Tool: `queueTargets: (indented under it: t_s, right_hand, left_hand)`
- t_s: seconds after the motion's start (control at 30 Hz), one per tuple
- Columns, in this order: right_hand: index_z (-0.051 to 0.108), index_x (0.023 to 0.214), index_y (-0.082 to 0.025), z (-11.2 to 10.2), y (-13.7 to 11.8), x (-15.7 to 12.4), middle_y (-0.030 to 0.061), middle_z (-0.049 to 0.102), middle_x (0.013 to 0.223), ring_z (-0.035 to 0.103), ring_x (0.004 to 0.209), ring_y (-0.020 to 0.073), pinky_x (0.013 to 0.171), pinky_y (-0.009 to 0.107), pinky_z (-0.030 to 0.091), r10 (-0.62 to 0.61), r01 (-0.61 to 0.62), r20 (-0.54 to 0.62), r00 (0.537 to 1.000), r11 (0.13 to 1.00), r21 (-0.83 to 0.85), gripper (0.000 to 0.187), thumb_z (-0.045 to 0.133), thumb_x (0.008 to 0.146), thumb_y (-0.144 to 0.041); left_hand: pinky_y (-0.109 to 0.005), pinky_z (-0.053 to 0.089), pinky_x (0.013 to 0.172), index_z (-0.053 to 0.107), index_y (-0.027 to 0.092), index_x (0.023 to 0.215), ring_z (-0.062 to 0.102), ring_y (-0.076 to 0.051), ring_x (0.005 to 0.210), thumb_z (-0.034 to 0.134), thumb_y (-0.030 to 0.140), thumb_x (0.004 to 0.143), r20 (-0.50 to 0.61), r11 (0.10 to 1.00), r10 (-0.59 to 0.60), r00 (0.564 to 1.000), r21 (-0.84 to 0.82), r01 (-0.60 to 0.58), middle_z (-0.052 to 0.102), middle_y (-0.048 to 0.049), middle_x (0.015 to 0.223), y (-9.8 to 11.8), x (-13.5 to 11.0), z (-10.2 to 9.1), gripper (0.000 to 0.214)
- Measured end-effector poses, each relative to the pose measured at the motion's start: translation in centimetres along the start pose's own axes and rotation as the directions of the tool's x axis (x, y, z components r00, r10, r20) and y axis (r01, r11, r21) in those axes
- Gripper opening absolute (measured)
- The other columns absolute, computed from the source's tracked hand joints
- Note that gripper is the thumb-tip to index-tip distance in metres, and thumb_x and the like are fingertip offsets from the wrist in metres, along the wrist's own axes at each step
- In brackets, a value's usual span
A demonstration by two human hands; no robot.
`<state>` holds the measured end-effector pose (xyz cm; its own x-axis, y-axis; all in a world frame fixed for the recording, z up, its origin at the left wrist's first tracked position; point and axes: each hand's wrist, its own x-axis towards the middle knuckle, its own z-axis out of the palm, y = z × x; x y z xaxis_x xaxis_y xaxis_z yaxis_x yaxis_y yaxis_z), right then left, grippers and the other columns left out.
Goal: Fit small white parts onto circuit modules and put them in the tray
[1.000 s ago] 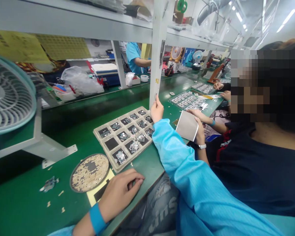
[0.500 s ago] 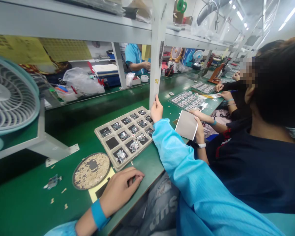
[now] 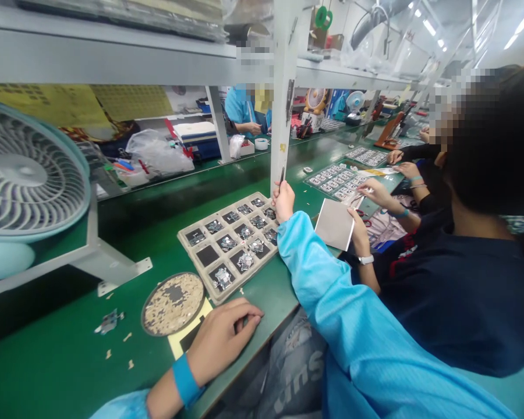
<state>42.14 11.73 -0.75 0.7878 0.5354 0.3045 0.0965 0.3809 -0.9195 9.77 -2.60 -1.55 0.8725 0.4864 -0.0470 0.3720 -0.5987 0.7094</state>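
Note:
My left hand [image 3: 222, 340] rests on the green bench near its front edge, fingers curled down, beside a yellow card with a black square [image 3: 184, 340]. My right hand [image 3: 283, 201], in a light blue sleeve, is raised over the right end of a beige compartment tray [image 3: 209, 276]. It pinches a thin dark tool [image 3: 282, 174] that points upward. The tray holds small metal parts on black pads. A round dish of small beige pieces [image 3: 172, 302] lies to the left of the tray.
A desk fan [image 3: 26, 174] on a metal bracket stands at the left. A white shelf post [image 3: 283, 87] rises behind my right hand. A person in a dark shirt to my right holds a grey sheet [image 3: 335, 224]. More part trays [image 3: 336, 177] lie farther along.
The view has shifted slightly. The dark tool now sticks up from my right hand. The neighbour's far hand has reached toward the trays. My left hand stays put.

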Motion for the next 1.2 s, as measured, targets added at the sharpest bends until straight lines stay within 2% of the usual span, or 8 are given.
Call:
queueTargets:
  t_s: [0.07,0.13,0.37,1.2]
  right_hand:
    - [0.059,0.101,-0.019,0.0,-0.3,0.0,-0.0077,0.041,0.059,0.033,0.041,0.0076,0.039,0.020,0.032,0.096,-0.098,0.024,0.995,0.990,0.106,0.051,0.037,0.101,-0.065]
    - [0.057,0.097,-0.020,-0.1,-0.7,-0.1,-0.0090,0.037,0.058,0.027,0.041,0.0065,0.038,0.019,0.027,0.160,-0.169,0.061,0.985,0.969,0.178,0.044,0.043,0.102,-0.061]
    - [0.059,0.095,-0.019,-0.2,-1.2,-0.2,-0.0105,0.030,0.056,0.020,0.041,0.0054,0.038,0.018,0.019,0.271,-0.306,0.155,0.950,0.902,0.303,0.034,0.048,0.103,-0.050]
    - [0.060,0.096,-0.018,-0.7,-1.6,0.0,-0.0116,0.026,0.054,0.014,0.040,0.0053,0.037,0.018,0.012,0.337,-0.390,0.203,0.919,0.847,0.361,0.032,0.049,0.103,-0.048]
  left_hand:
    - [-0.029,0.045,0.072,0.074,0.030,0.103,0.062,-0.015,0.076,0.052,0.038,0.102,0.001,1.000,0.000,1.000,-0.005,0.000,0.069,0.0001,0.094,-0.1,0.0,0.0,0.024]
    - [-0.029,0.045,0.072,0.075,0.030,0.103,0.062,-0.015,0.077,0.052,0.037,0.101,-0.001,1.000,0.004,1.000,-0.010,-0.004,0.069,0.0003,0.094,-0.1,0.0,0.0,0.023]
    - [-0.029,0.046,0.072,0.075,0.028,0.102,0.062,-0.015,0.077,0.053,0.035,0.101,-0.010,0.999,0.025,1.000,-0.027,-0.025,0.069,0.0000,0.093,-0.2,0.0,0.1,0.022]
    - [-0.029,0.046,0.071,0.075,0.029,0.100,0.063,-0.015,0.075,0.053,0.035,0.101,-0.013,0.999,0.028,1.000,-0.016,-0.028,0.069,-0.0003,0.092,0.1,-0.1,-0.1,0.023]
